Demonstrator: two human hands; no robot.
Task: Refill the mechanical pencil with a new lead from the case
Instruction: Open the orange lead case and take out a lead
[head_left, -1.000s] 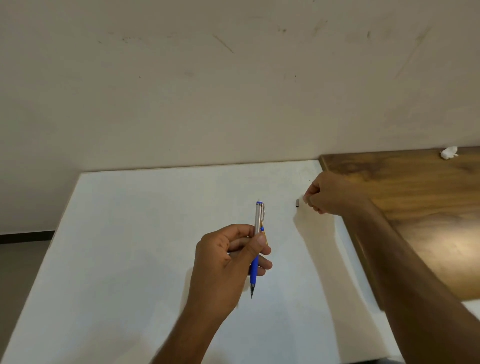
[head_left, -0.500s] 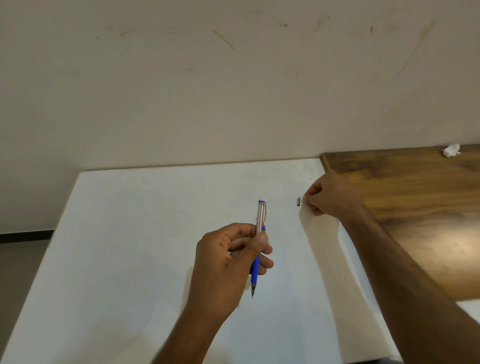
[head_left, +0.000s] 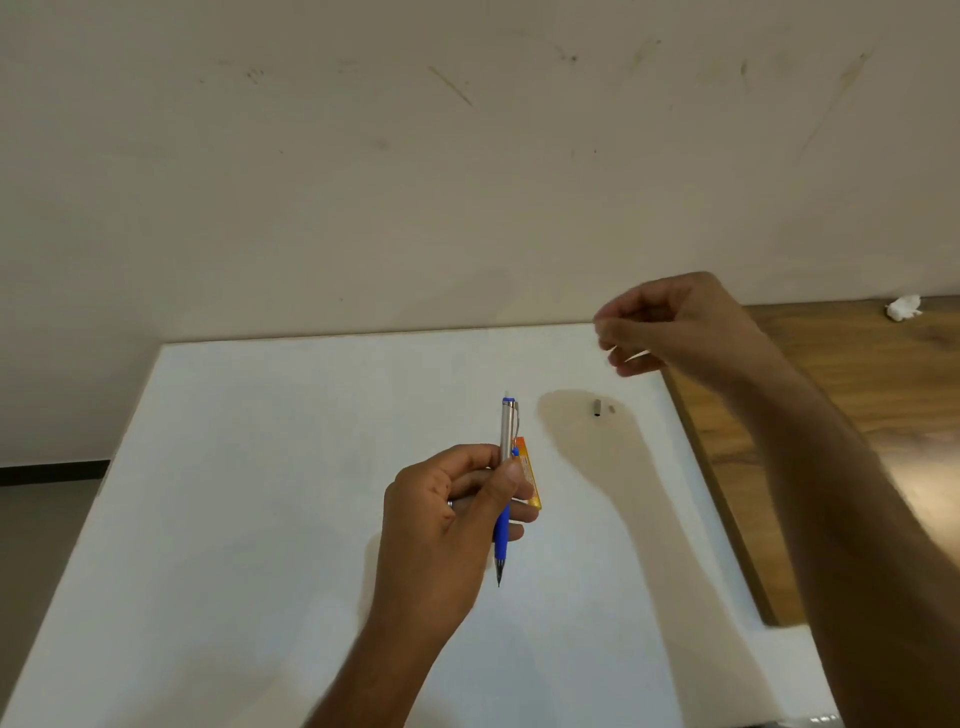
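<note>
My left hand (head_left: 452, 509) grips a mechanical pencil (head_left: 505, 499) with a silver upper barrel and a blue grip. Its tip points down toward me and its blue top end points away. An orange lead case (head_left: 531, 480) is tucked behind the same fingers, beside the pencil. A small dark cap (head_left: 597, 408) and a tiny pale piece (head_left: 612, 409) lie on the white table (head_left: 260, 493) in my arm's shadow. My right hand (head_left: 670, 327) hovers blurred above them, off the table, fingers curled together with nothing visible in them.
The white table butts against a scuffed beige wall. A wooden surface (head_left: 831, 415) adjoins its right edge, with a crumpled white scrap (head_left: 904, 306) at the far back. Grey floor shows at the left.
My right hand has lifted off the table and away from the dark cap, leaving a tiny pale piece beside it. My left hand has stayed put with the pencil.
</note>
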